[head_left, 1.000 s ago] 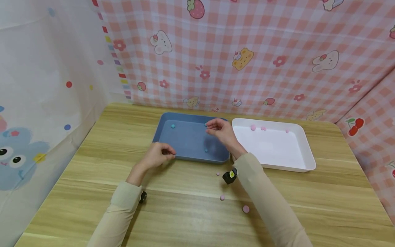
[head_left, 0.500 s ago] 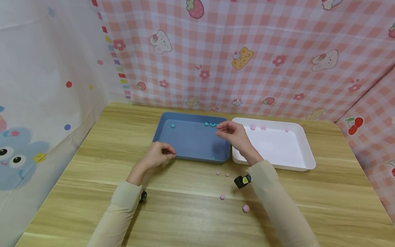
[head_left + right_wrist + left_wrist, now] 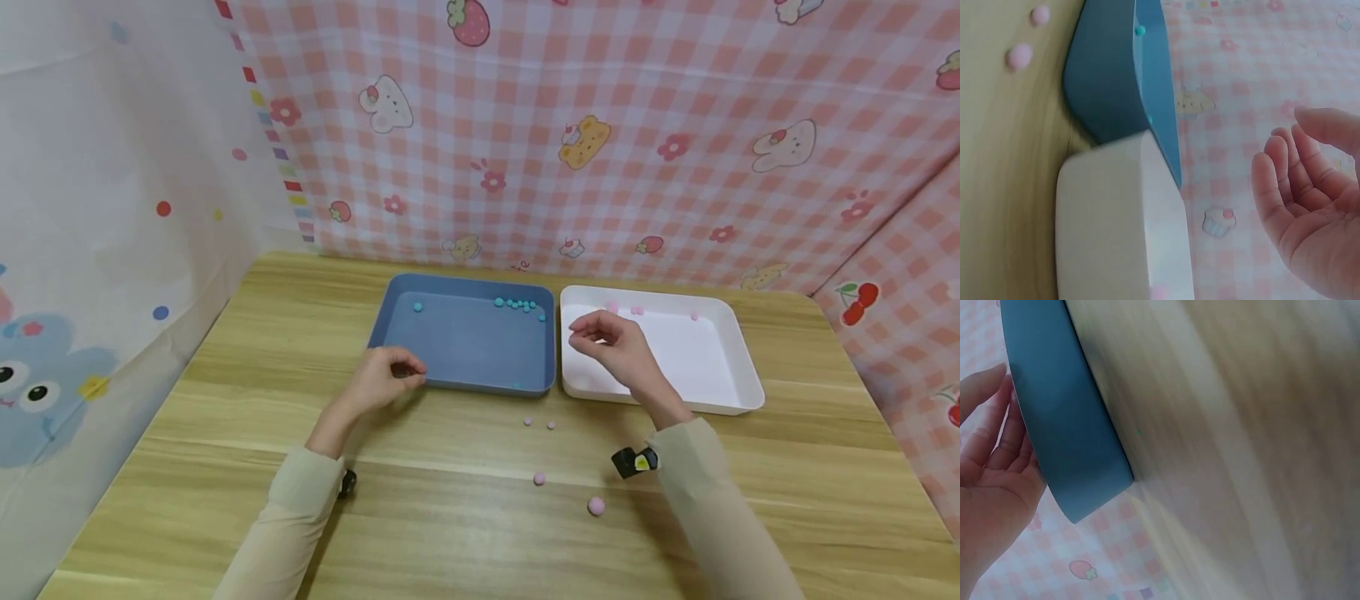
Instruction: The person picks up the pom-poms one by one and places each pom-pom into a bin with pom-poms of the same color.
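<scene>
My left hand point(image 3: 378, 379) is at the front left rim of the blue tray point(image 3: 461, 342), its fingers loosely curled. In the left wrist view its fingertips point(image 3: 1013, 394) lie right at the tray's rim, beside the thumb. My right hand point(image 3: 618, 346) hangs over the left part of the white tray point(image 3: 690, 367). Its fingers point(image 3: 1263, 181) are relaxed and slightly bent, with nothing visible between them and the thumb. Several small teal balls point(image 3: 514, 305) cluster at the blue tray's back right, and another teal ball point(image 3: 417, 307) sits at its back left.
Several small pink balls point(image 3: 637, 311) lie along the white tray's back wall. On the wooden table point(image 3: 450, 517) before the trays are more pink balls, the largest pink ball point(image 3: 596, 506) nearest me. A checked curtain point(image 3: 480, 125) hangs behind the table.
My right hand has moved right, from over the blue tray to over the white one, uncovering the teal cluster. One teal ball has rolled to the blue tray's front wall. My left hand stays put.
</scene>
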Available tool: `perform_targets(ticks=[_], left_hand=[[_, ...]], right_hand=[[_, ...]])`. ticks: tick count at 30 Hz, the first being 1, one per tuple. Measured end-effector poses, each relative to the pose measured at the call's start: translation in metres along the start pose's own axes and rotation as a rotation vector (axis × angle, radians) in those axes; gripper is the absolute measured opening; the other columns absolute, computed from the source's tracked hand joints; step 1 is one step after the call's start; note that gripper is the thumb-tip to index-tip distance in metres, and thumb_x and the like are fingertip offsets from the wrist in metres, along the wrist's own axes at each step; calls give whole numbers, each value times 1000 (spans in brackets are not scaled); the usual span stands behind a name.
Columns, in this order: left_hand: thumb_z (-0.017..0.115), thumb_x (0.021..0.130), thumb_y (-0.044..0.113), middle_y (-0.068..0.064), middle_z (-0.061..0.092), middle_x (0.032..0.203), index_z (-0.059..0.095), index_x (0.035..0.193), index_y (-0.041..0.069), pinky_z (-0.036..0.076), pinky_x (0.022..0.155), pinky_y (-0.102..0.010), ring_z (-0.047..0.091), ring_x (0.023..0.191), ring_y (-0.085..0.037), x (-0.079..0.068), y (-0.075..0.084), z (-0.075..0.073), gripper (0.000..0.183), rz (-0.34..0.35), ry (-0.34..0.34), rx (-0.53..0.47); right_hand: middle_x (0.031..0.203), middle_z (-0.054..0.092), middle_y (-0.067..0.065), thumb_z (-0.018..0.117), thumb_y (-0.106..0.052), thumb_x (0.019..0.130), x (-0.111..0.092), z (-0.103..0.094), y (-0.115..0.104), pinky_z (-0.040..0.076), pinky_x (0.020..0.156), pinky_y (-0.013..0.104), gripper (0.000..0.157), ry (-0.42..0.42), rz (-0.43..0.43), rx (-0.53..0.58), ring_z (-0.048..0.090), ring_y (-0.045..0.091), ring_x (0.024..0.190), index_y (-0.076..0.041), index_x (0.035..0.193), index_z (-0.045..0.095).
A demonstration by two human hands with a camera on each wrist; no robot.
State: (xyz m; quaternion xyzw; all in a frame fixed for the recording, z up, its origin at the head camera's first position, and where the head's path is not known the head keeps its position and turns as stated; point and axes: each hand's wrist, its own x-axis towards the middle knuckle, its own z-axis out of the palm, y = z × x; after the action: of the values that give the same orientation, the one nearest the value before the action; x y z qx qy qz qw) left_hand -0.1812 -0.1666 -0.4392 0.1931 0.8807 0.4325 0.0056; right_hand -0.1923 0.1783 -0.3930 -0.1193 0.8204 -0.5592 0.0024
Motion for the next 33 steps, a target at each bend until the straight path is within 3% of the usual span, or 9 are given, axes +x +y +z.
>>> perform_targets(ticks=[11, 21, 27, 33], left_hand=[[71, 79, -2, -10, 67, 83, 70, 85, -3, 54, 72, -40, 63, 79, -24, 0, 19, 9, 6, 130, 89, -45], [73, 77, -3, -12, 68, 86, 70, 88, -4, 54, 72, -36, 64, 79, -23, -1, 49, 41, 11, 200, -18, -211], [68, 78, -9, -23, 63, 93, 64, 96, -9, 54, 74, -30, 62, 81, -23, -6, 66, 66, 19, 168, -83, -364], [65, 81, -8, -31, 59, 101, 59, 105, -13, 52, 79, -27, 61, 87, -20, -12, 82, 87, 25, 33, -202, -558]], right_hand=[[88, 64, 14, 67, -6, 85, -28, -29, 19, 48, 67, 17, 21, 13, -1, -59, 58, 6, 77, 8, 100, 61], [86, 64, 10, 68, -2, 84, -40, -46, 37, 48, 65, 15, 20, 53, 8, -101, 57, 2, 75, 9, 101, 62], [87, 65, 10, 67, -1, 84, -45, -58, 47, 49, 66, 15, 21, 60, -8, -111, 57, 2, 76, 8, 102, 62], [90, 65, 5, 66, -1, 85, -51, -76, 58, 50, 67, 16, 23, 15, -43, -93, 59, 3, 78, 8, 105, 61]])
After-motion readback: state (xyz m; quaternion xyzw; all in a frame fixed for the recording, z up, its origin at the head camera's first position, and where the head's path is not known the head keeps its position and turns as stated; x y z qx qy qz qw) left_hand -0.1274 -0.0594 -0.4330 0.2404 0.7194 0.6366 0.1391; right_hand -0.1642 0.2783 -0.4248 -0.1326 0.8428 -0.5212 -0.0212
